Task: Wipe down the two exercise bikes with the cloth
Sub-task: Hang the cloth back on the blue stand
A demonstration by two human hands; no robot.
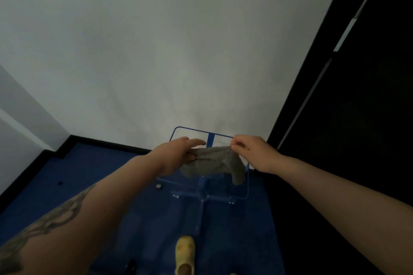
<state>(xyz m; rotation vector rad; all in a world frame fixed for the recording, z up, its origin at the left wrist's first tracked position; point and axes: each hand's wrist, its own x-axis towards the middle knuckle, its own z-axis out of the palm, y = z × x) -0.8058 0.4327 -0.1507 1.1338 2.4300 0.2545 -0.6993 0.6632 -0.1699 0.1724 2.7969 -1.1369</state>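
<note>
A grey cloth (214,165) hangs between both hands in front of me. My left hand (178,154) pinches its left edge, with the fingers stretched out over it. My right hand (252,152) grips its upper right corner between thumb and fingers. The cloth sags over a clear acrylic stand with blue edges (210,136). No exercise bike is in view.
The stand rests on a blue floor (89,176) close to a white wall (178,51). A black baseboard runs along the wall's foot. A dark panel (357,118) fills the right side. My yellow shoe (185,254) shows at the bottom.
</note>
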